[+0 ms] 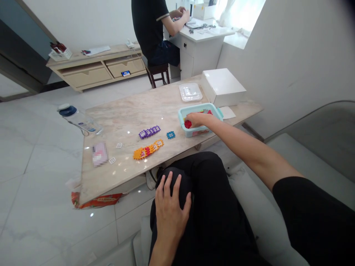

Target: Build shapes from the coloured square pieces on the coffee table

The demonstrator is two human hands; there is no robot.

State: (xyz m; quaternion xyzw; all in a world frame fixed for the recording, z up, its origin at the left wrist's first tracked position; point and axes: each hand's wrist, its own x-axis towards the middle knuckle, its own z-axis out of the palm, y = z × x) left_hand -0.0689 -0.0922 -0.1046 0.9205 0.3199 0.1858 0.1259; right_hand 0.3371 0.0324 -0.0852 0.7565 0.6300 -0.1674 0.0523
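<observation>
Two hands are at work apart: the right hand (196, 119) reaches into a teal plastic tub (213, 108), while the left hand (169, 208) rests on the person's knee (177, 179). The right hand's fingers are bent down beside a red piece (188, 124) in the tub, but whether they pinch it cannot be told from this view. The left hand's fingers lie spread on the black trousers.

The tub sits near the edge of a marble table (119, 123), beside a clear lid (190, 92) and a white box (222, 87). A purple strip of linked pieces (149, 132), an orange strip (148, 149) and a single blue piece (171, 135) lie to its left. A water bottle (79, 120) lies on its side at the table's far end.

A sharp tug on the red piece could tip the tub over the edge, because the arm reaches across it at a low angle. Pieces could then scatter onto the floor. A co-worker (149, 26) sits at a desk (199, 44) behind.
</observation>
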